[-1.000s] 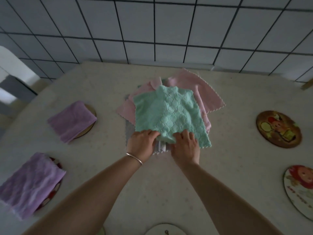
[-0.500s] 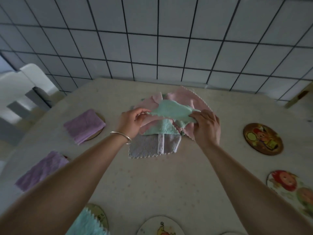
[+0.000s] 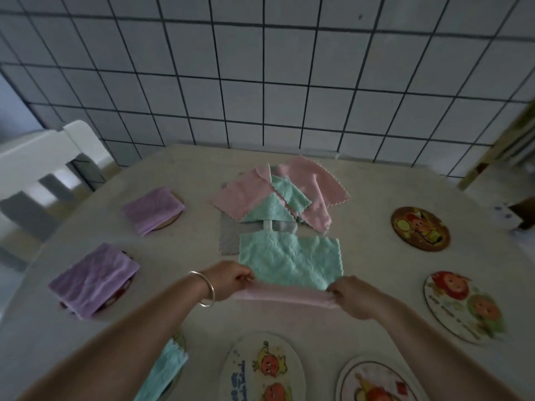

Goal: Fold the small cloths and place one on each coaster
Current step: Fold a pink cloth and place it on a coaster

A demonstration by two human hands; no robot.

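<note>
Having lifted off the pile (image 3: 278,198) a moment ago, both hands, left hand (image 3: 231,280) and right hand (image 3: 351,296), are now pinching the near corners of the green cloth (image 3: 289,260), laying it folded on the table (image 3: 376,175), coaster placement coming next

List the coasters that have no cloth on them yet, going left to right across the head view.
Pale coaster with orange figures → round coaster at the bottom edge → dark brown coaster → pale coaster with the red-haired figure.
</note>
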